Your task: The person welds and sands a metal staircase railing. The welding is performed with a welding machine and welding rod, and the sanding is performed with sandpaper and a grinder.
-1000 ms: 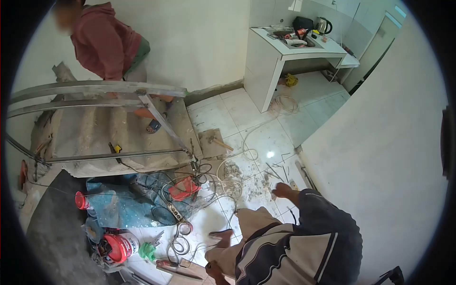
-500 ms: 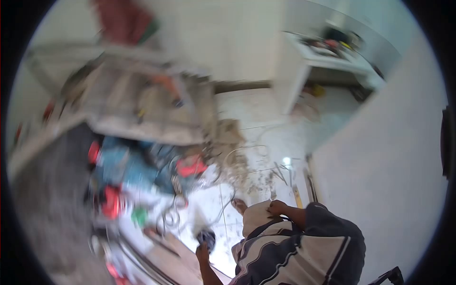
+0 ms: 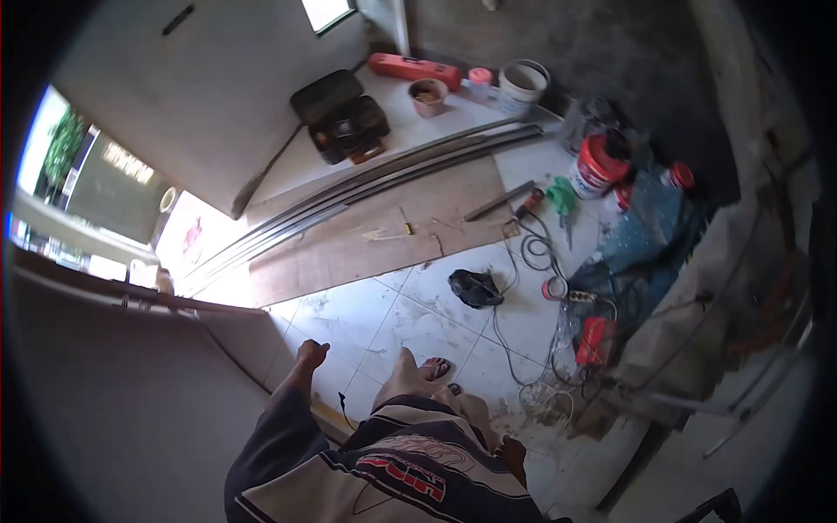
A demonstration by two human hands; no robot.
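Note:
My left hand (image 3: 312, 353) is held out over the tiled floor at the lower left, fingers curled closed, with nothing visible in it. Low beside my striped shirt (image 3: 410, 466) hangs my right hand (image 3: 513, 450), dark and partly against the clothing; its fingers are not clear. A black plastic bag (image 3: 475, 288) lies on the white tiles ahead of my sandalled foot (image 3: 434, 369), apart from both hands. Close to my left forearm is a black plug (image 3: 343, 402) on a thin cord.
Beyond the bag lie a wooden board (image 3: 384, 235) and long metal strips (image 3: 349, 179). An open black case (image 3: 344, 122), a red case (image 3: 414, 70) and buckets (image 3: 523, 83) stand behind. Cables, a red box (image 3: 595, 341) and a blue tarp (image 3: 649, 227) lie right; a pale partition (image 3: 131, 392) borders the left.
The view has swung left, from the white counter and partition to the boards and doorway. My left hand no longer overlaps the black bag in view; my right hand now hangs lower at my side.

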